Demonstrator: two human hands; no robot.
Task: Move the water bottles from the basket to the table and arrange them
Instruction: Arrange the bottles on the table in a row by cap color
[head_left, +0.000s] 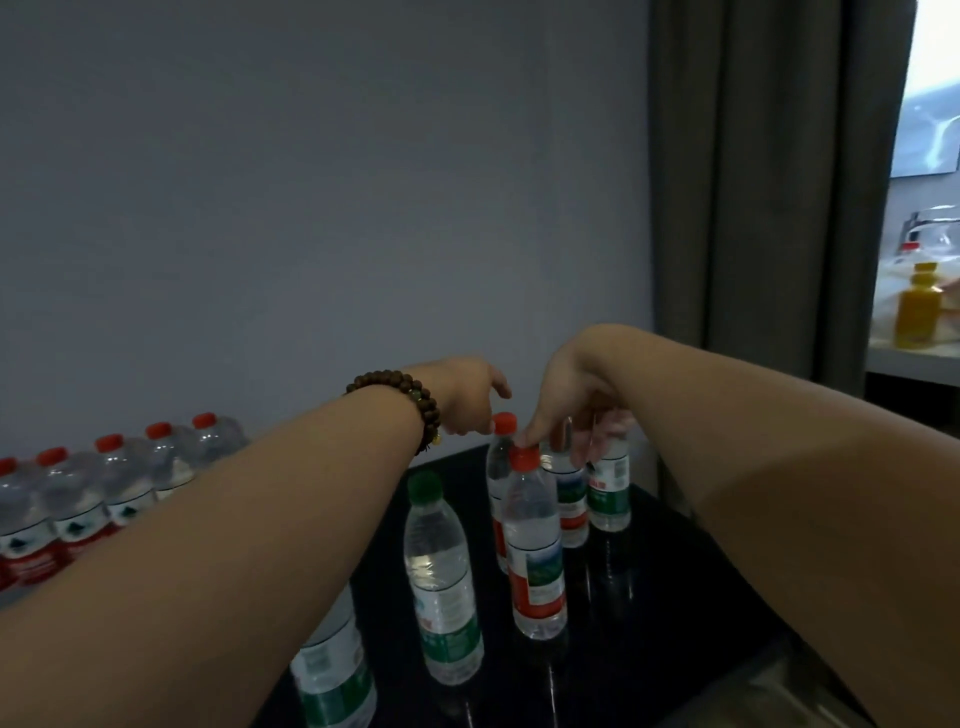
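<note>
At centre we recorded a clear red-capped bottle, labelled red and green, and a glossy black table; lower centre, a green-capped bottle; the bracelet was brown-beaded, the wall grey.

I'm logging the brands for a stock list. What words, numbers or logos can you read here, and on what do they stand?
No text here can be read.
On the red-capped bottle: red and white label, print blurred.
On the green-capped bottle: green label, print blurred.
On the wrapped pack of bottles: red labels with a dark mountain-like mark, words blurred.
On the orange bottle: too far and blurred to tell.
</note>
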